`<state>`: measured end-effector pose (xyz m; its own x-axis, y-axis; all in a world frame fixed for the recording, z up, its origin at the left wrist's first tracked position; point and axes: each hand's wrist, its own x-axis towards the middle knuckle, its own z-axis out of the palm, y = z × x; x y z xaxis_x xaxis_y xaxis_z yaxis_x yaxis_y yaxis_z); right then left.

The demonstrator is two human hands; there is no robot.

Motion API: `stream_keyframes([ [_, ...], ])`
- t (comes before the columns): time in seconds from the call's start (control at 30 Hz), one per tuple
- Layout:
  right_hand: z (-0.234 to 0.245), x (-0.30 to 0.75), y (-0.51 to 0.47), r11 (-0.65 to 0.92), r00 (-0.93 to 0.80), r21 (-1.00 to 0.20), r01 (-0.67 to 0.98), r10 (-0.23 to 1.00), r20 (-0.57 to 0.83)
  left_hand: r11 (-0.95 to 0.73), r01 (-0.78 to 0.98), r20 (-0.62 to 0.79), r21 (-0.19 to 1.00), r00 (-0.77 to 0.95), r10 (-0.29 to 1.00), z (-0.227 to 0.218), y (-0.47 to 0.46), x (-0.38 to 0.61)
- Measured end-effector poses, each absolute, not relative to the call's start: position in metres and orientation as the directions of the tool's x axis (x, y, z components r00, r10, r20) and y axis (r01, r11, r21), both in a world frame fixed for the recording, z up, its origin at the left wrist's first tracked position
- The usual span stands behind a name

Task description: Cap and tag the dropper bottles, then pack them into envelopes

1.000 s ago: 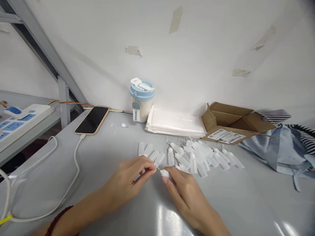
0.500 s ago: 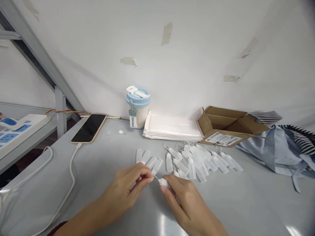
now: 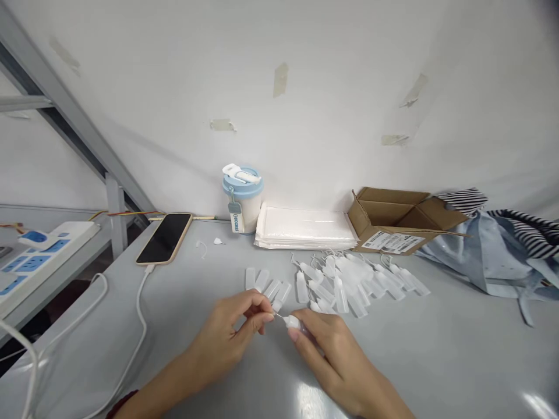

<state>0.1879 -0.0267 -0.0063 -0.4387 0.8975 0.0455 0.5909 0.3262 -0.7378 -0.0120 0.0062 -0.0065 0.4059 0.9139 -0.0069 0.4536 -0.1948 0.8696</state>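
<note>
My right hand (image 3: 336,349) is closed round a small translucent squeeze bottle (image 3: 292,322), its white top pointing left and most of its body hidden in my fingers. A thin needle tip (image 3: 278,315) sticks out of that top towards my left hand (image 3: 238,323). The thumb and forefinger of my left hand are pinched at the needle's far end; whatever lies between them is too small to make out. Several similar bottles (image 3: 273,289) lie just behind my left fingers. Beyond my right hand is a larger pile of needle-tip bottles (image 3: 340,285), many with thin cap straps.
At the back stand a blue-lidded cup (image 3: 244,203), a stack of white padded mailers (image 3: 305,227) and an open cardboard box (image 3: 393,241). A blue cloth bag (image 3: 484,262) lies right. Left are a phone (image 3: 165,238), its white cable (image 3: 142,314) and a power strip (image 3: 52,250).
The view has tilted and shifted slightly. Between my hands, the needle now shows as a thin straight line, where a white tip showed before. Both hands keep nearly the same place.
</note>
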Motion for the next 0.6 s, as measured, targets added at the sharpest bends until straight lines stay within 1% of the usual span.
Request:
stream_keyframes([
  [0.17,-0.0033,0.1883,-0.0263,0.342,-0.445,-0.731,0.591,0.894,0.058,-0.109,0.449,-0.088,0.887,0.397,0.914,-0.0039,0.0046,-0.0120],
  [0.23,-0.0030,0.1884,-0.0258,0.352,-0.444,-0.725,0.592,0.893,0.071,-0.103,0.444,-0.095,0.890,0.400,0.911,-0.0033,0.0040,-0.0117],
  [0.43,-0.0034,0.1882,-0.0256,0.384,-0.454,-0.728,0.569,0.884,0.111,-0.152,0.431,-0.052,0.890,0.426,0.903,0.0006,0.0047,-0.0100],
  [0.6,-0.0042,0.1882,-0.0259,0.391,-0.466,-0.724,0.568,0.878,0.109,-0.237,0.406,0.023,0.882,0.466,0.884,-0.0014,0.0051,-0.0105],
])
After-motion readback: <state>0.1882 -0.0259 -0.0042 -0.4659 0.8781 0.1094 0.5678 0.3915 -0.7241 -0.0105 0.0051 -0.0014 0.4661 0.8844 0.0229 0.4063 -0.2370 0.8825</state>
